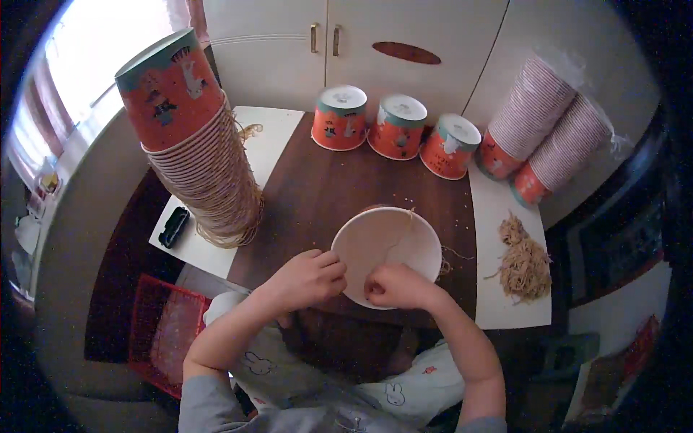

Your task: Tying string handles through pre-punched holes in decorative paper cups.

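Observation:
A paper bucket (351, 242) with a white inside stands mouth up on the brown table in front of me. From its far rim a thin tan string (410, 229) hangs down inside toward my right hand (398, 286). That hand is closed in a pinch over the near right part of the mouth, seemingly on the string, though its fingertips are partly hidden. At the near left rim is my left hand (312, 280), its fingers curled together; what they pinch, if anything, is too small to make out. More loose string lies on the table right of the bucket.
A tall, leaning stack of orange buckets (173, 108) with strings stands left, beside a black object (174, 227). Three upturned buckets (398, 126) line the back. Plastic-wrapped bucket stacks (535, 108) and a tan string bundle (525, 267) are right. A red basket (170, 335) sits lower left.

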The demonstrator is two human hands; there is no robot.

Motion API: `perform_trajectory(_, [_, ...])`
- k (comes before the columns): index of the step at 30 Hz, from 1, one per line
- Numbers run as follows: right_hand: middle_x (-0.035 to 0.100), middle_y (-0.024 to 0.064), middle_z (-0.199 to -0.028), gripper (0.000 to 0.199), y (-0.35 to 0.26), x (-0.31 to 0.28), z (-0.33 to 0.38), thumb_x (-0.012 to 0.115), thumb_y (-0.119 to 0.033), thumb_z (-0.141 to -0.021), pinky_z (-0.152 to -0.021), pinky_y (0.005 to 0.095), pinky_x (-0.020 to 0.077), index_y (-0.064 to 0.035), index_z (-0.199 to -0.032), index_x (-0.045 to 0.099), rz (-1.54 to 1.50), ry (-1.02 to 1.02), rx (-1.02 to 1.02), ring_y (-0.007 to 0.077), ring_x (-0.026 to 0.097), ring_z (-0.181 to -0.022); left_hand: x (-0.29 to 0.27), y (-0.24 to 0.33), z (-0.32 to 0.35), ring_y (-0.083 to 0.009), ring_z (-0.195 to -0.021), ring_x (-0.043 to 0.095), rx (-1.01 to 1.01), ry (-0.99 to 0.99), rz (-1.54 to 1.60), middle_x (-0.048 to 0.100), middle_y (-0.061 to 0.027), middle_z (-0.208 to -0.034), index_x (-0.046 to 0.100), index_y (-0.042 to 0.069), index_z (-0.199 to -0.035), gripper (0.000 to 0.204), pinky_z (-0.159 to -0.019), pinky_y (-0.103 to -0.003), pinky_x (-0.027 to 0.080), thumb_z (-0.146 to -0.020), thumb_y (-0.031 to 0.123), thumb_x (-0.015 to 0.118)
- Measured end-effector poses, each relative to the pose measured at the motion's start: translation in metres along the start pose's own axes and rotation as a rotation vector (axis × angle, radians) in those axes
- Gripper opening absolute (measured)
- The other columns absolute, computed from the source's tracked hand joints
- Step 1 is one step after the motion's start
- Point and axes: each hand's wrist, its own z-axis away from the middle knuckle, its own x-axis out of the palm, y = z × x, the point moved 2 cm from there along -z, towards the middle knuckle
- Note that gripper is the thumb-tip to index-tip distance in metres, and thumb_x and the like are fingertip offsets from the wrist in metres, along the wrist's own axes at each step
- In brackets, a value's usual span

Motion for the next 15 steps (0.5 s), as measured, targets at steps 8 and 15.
perform_trajectory(8, [0.059,0.0122,-0.075,0.018,-0.009,-0.008,0.006,0.054,-0.021,-0.071,-0.063,0.0385,0.0457,-0.0058,-0.076,0.061,0.115,0.007,0.008,0.0289,0.057,-0.069,-0.005,0.000,-0.001,-0.0198,-0.081,0.049,-0.023,0.021,-0.010,0.050,-0.0017,-0.083,0.056,0.012,-0.076,0.014,-0.065,-0.031,0.044,-0.064,0.016,0.052])
perform_trajectory(15, [0.058,0.0116,-0.078,0.018,-0.003,-0.011,0.009,0.054,-0.021,-0.074,-0.063,0.0345,0.0450,-0.0051,-0.081,0.059,0.030,0.132,-0.017,0.0268,0.057,-0.071,-0.002,-0.001,-0.002,-0.0163,-0.080,0.047,0.000,0.091,-0.053,0.046,-0.0010,-0.078,0.052,0.012,-0.069,0.009,-0.065,-0.028,0.042,-0.063,0.018,0.053])
